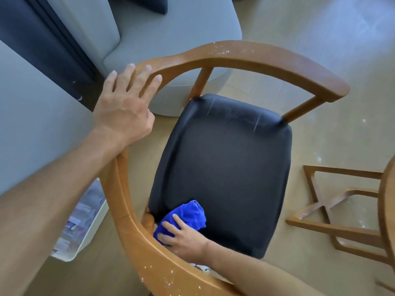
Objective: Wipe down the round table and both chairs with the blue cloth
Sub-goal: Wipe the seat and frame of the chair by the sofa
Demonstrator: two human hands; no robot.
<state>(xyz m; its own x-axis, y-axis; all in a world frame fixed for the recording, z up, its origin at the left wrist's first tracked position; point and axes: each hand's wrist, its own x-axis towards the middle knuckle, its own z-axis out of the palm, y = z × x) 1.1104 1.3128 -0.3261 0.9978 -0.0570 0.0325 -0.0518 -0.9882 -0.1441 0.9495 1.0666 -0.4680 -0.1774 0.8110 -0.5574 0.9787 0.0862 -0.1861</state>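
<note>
Currently your right hand (183, 236) presses the bunched blue cloth (188, 214) against the near left corner of the black seat (226, 167) of the chair (245, 58). That grip is shallow: the fingers lie spread over the cloth with only a slight curl, pushing it down rather than pinching it. Your left hand (126, 103) rests on the curved wooden rail of the chair at its left side, fingers straight and apart, the grip wide and holding nothing. White specks show on the rail at the top and on the near stretch by your right forearm. A faint pale streak crosses the far part of the seat. The table (388, 201) shows only as a wooden edge at the right, with its crossed base on the floor (320, 39). A grey sofa (171, 35) stands beyond the chair.
</note>
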